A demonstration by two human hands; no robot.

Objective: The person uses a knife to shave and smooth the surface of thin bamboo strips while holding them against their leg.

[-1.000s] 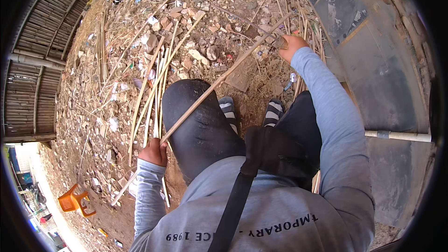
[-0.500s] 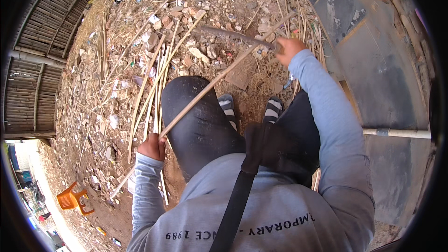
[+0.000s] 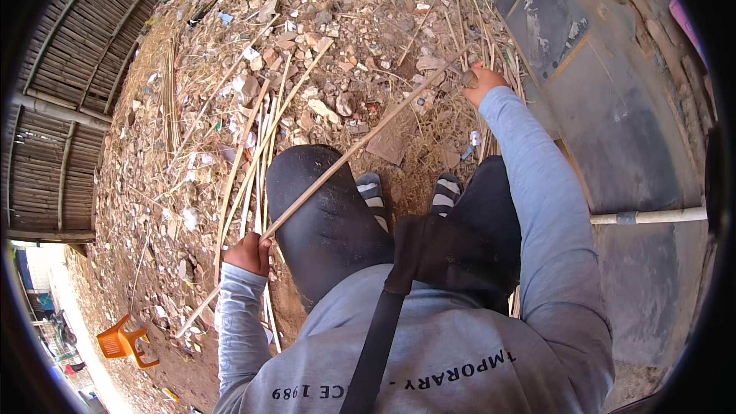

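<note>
My left hand [image 3: 247,253] is closed around a long bamboo strip [image 3: 368,136] beside my left knee. The strip slants up and right across that knee, and its tail sticks out behind the hand toward the lower left. My right hand [image 3: 486,83], arm stretched forward, grips the handle of a curved knife [image 3: 469,78] near the strip's far end. Its blade is hard to make out now; the earlier frame shows it dark and curved. Several pale split bamboo strips [image 3: 259,138] lie on the ground left of my left knee.
Stones and litter cover the ground [image 3: 322,107]. More thin strips lie at the right, along grey sheet panels [image 3: 629,153] with a pale pole [image 3: 659,216]. A bamboo-slat wall [image 3: 57,84] stands at left, an orange plastic chair [image 3: 119,342] at lower left.
The knife's dark blade, plainly seen across the strip before, is barely visible now. My right hand has shifted slightly right, and the strip's far end sits lower. My left hand keeps its grip.
</note>
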